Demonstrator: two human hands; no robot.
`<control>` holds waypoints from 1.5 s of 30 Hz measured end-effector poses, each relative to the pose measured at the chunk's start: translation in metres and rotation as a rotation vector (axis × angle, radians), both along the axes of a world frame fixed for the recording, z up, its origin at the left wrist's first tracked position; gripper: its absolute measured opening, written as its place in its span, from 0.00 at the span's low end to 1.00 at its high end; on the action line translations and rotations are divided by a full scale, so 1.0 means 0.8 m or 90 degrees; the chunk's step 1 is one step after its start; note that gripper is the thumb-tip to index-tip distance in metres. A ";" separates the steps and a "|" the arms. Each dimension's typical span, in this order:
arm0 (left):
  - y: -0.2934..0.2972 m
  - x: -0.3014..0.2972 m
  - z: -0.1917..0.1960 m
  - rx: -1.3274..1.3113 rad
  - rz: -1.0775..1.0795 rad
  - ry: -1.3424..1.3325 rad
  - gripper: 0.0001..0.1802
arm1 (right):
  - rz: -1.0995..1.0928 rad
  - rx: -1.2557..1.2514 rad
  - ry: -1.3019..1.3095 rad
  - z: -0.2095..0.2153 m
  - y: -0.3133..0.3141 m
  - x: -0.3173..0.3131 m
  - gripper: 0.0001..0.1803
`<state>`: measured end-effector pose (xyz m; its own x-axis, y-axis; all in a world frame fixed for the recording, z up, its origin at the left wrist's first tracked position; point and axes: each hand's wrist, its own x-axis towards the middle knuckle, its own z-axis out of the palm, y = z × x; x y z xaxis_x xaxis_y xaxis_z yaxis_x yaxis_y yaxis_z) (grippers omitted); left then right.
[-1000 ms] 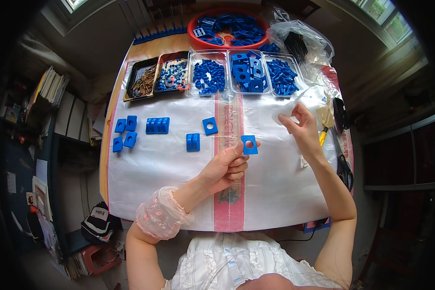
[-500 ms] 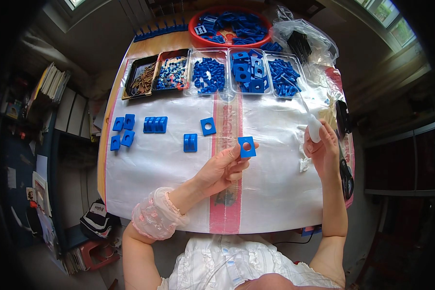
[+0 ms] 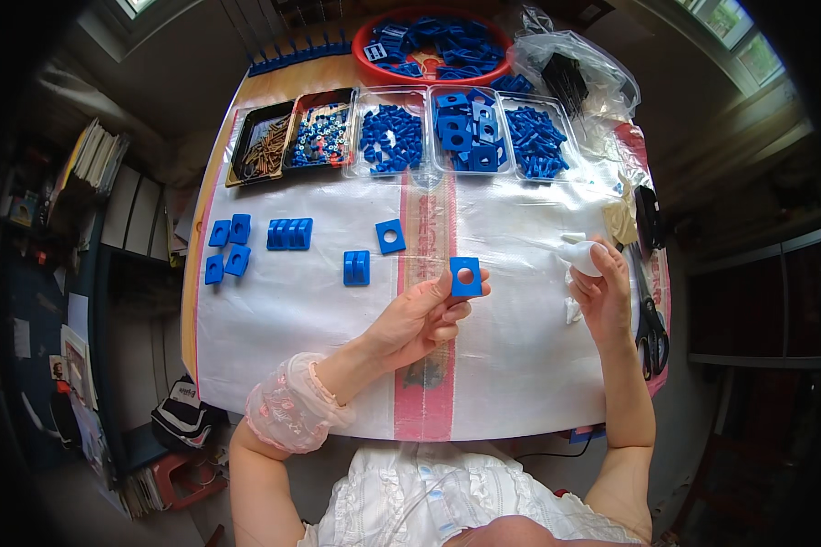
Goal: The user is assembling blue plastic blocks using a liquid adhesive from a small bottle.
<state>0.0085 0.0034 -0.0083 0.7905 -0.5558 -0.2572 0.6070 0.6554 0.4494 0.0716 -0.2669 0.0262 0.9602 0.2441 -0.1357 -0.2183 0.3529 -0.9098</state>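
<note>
My left hand pinches a square blue plate with a round hole by its lower edge, above the middle of the table. In my right hand, off to the right, is a small white squeeze bottle; its long thin nozzle points left, apart from the plate. Another blue holed plate lies farther off, left of the one I hold. Closer in sits a ridged blue piece. Further left are a row of ridged blue pieces and several small holed blue pieces.
Along the back stand black trays of brown screws and small nuts, then clear trays of blue parts. Behind them is a red basin of blue parts. Black scissors and crumpled white tissue lie at the right.
My right hand has turned the squeeze bottle, so its nozzle now points left rather than away from me. My left hand and its plate stay nearly still.
</note>
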 end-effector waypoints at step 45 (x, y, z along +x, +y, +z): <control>-0.001 0.001 -0.006 0.037 -0.019 -0.005 0.32 | -0.044 -0.052 0.029 0.002 0.009 -0.010 0.07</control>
<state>0.0091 0.0028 -0.0134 0.7759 -0.5637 -0.2833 0.6222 0.6091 0.4918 0.0637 -0.2595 0.0275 0.9667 0.1642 -0.1961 -0.2377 0.2941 -0.9257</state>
